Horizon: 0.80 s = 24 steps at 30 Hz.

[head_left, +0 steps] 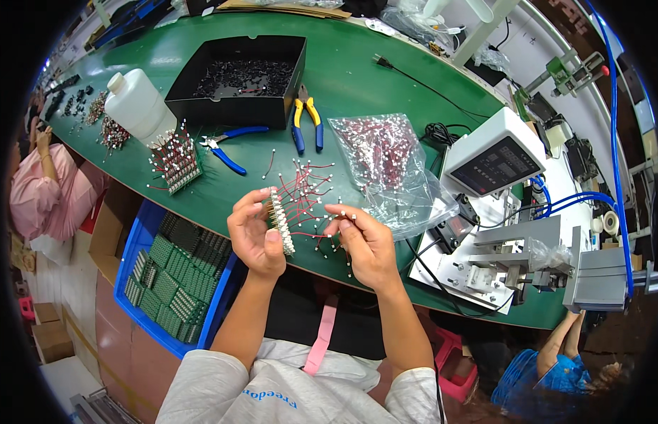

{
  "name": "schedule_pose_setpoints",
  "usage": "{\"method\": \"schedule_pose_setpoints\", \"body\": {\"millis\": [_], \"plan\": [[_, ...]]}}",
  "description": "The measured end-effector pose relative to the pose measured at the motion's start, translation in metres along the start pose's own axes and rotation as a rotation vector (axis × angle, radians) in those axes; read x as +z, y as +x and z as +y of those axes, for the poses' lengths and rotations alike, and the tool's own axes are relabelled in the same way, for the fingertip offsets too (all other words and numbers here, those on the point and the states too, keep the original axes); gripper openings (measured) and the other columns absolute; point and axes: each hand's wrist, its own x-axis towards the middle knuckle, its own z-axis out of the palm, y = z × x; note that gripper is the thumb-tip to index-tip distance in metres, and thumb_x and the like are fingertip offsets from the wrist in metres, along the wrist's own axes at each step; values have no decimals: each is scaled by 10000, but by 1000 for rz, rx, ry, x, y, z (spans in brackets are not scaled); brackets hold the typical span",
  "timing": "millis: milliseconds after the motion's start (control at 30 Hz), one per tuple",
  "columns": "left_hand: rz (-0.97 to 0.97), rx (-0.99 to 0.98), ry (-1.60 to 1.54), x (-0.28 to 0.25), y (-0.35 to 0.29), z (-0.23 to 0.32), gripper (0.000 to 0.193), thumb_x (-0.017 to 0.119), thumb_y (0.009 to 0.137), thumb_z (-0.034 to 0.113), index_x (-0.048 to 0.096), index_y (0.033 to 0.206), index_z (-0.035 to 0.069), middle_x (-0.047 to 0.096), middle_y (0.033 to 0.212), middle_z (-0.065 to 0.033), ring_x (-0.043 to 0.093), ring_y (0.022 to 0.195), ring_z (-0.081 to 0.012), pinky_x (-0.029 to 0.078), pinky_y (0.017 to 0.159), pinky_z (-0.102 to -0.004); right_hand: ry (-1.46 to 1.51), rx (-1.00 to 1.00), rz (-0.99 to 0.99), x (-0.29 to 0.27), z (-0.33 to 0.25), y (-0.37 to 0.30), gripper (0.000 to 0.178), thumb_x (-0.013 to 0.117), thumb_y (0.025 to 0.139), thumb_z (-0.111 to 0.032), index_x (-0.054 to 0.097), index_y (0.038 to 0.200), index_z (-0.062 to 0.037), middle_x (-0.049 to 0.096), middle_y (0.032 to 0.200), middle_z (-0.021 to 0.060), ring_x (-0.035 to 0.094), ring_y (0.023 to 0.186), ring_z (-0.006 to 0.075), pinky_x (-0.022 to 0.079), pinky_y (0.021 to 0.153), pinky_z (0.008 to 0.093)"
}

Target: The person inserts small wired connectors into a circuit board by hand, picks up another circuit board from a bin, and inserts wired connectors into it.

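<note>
I see my left hand point(255, 237) holding a green board point(281, 221) with red wires point(306, 191). Past my hands lie blue pliers point(226, 147) and yellow pliers point(307, 124) on the green table point(357, 78). Left of my left hand is a blue bin point(134, 240) of green boards.

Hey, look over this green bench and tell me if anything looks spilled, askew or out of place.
A few loose red-wired parts lie scattered on the green table beyond the wired strip held in the left hand, and an unplugged power plug lies loose farther back. The blue-handled cutters lie askew. Nothing looks damaged.
</note>
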Motion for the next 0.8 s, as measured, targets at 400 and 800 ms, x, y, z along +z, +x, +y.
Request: {"method": "schedule_pose_setpoints", "body": {"millis": [400,800], "plan": [[-43,19,85,4,-1,3,386,564,809,182,420,1141,49,449,1233,-186,509,1122,-336,456,951,-440,158,41,-3,0,-6,-5,175,461,944,-51,476,1116,-25,560,731,48,512,620,101,358,560,189],[-161,104,242,1,0,7,217,518,827,131,539,1019,32,434,1252,-203,502,1133,-365,444,950,-448,29,-9,-2,-3,1,-5,98,520,909,-25,534,1004,-11,550,730,34,514,618,94,394,569,194]]}}
